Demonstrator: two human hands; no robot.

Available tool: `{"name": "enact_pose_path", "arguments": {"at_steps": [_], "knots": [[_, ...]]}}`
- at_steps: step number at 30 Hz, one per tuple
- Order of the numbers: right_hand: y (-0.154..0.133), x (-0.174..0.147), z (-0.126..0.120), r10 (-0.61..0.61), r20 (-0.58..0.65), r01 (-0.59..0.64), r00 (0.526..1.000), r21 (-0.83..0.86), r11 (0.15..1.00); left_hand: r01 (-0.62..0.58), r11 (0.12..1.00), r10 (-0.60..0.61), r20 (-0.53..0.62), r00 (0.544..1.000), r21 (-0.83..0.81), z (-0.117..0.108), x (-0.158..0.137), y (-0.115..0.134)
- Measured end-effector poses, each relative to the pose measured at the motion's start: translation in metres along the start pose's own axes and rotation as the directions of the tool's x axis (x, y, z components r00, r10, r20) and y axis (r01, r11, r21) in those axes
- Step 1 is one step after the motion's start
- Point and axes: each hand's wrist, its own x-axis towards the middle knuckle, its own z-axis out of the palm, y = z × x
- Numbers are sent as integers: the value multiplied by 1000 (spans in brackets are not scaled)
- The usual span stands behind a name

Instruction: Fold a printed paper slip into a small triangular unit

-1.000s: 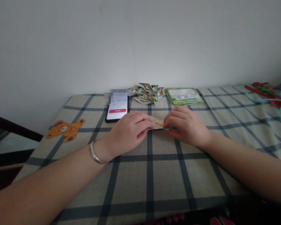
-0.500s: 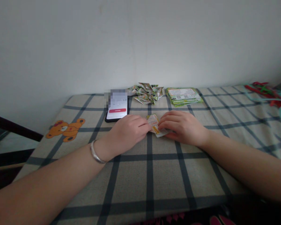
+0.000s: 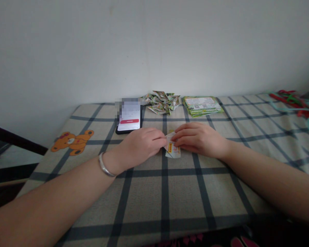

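Note:
Between my two hands, low over the checked tablecloth [image 3: 144,192], is a folded printed paper [image 3: 173,151] in white, yellow and orange. My left hand [image 3: 148,144], with a silver bangle at the wrist, pinches the paper's left edge. The fingers of my right hand [image 3: 198,139] are closed on its upper right side and cover part of it. Beyond my hands lies a heap of folded paper pieces [image 3: 161,103] with green print. To the right of the heap rests a stack of flat green-and-white leaflets [image 3: 203,105].
A phone [image 3: 129,118] with a lit screen lies behind my left hand. At the left is a flat orange bear figure [image 3: 73,142]. Red and teal ribbons [image 3: 298,104] lie at the far right. A white wall [image 3: 154,48] stands behind the table.
The paper between my hands has turned, and its lower end now points more toward me. My hands have shifted only slightly.

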Motion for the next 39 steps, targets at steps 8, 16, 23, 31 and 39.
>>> {"name": "enact_pose_path", "arguments": {"at_steps": [8, 16, 23, 31, 39], "knots": [[-9, 2, 2, -51, -2, 50, 999, -120, 992, 81, 994, -82, -1, 997, -68, 3, -1, 2], [-21, 5, -2, -37, 53, 52, 998, -318, 947, 12, 995, -14, -20, 1000, -103, 4, -1, -1], [-26, 5, 2, -29, 18, 34, 999, -327, 944, 40, 985, -41, -2, 999, -166, 1, -2, 2], [-28, 6, 4, 59, 13, -54, 998, -277, 959, 41, 974, -20, 95, 995, -224, -7, -1, 6], [-25, 3, -4, 219, 108, -197, 970, -183, 963, -19, 993, 29, 87, 996, -120, -7, 1, 4]]}}
